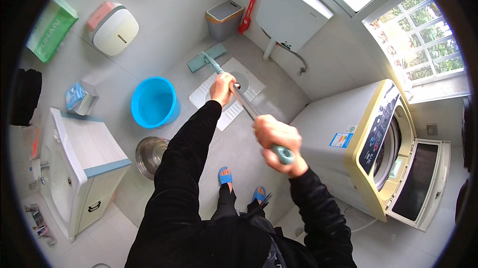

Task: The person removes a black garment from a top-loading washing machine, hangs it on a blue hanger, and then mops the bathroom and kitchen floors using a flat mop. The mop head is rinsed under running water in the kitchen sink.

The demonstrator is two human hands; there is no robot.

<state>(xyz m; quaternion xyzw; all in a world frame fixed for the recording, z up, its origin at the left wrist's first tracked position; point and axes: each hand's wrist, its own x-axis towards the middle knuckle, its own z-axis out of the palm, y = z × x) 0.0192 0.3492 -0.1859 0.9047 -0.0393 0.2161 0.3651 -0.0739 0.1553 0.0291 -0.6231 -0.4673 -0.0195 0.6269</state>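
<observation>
My left hand grips the metal pole of a flat mop near the middle of the picture. Closed round the pole's green end is my right hand, lower and to the right. The flat green mop head lies on the grey tiled floor, just beyond the white squat toilet, whose bowl is partly hidden by my left hand and the pole. Left of the toilet stands a blue plastic bucket, with a metal basin below it in the picture.
A grey trash bin and a red long-handled tool stand by the far wall, near a wall-mounted cistern. On the right is a top-loading washing machine with its lid up. A washbasin cabinet stands at the left.
</observation>
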